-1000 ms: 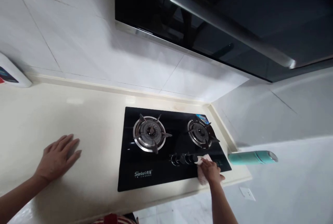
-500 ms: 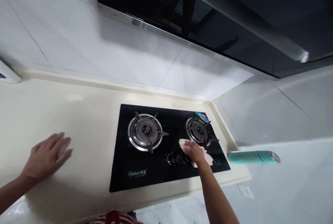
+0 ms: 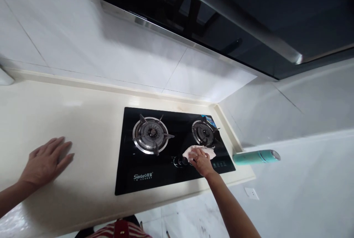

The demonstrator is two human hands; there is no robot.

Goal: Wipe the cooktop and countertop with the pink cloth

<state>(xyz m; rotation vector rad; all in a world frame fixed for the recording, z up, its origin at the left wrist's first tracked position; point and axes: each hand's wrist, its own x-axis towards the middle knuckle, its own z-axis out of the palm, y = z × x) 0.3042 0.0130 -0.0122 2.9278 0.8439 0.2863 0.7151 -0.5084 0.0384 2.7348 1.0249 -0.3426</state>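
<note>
A pale pink cloth [image 3: 209, 152] lies under my right hand [image 3: 199, 161], which presses it onto the black glass gas stove [image 3: 163, 170]. The hand is just in front of the right burner [image 3: 204, 132], beside the control knobs [image 3: 181, 162]; the cloth and fingers partly cover that area. The left burner [image 3: 152, 135], with its metal ring and pan supports, is uncovered. My left hand [image 3: 47, 161] rests on the cream countertop [image 3: 91, 164] left of the stove, fingers stretched out and holding nothing.
A teal bottle [image 3: 256, 157] with a silver end stands at the counter's right edge. Above the stove hangs a dark range hood [image 3: 221, 20]. A white appliance corner [image 3: 4, 77] shows at far left. On the right wall is a socket [image 3: 251, 193].
My right hand has shifted with the cloth, which looks more bunched toward the right burner and exposes more of the stove's front right. The view has tilted slightly. My left hand stays on the countertop.
</note>
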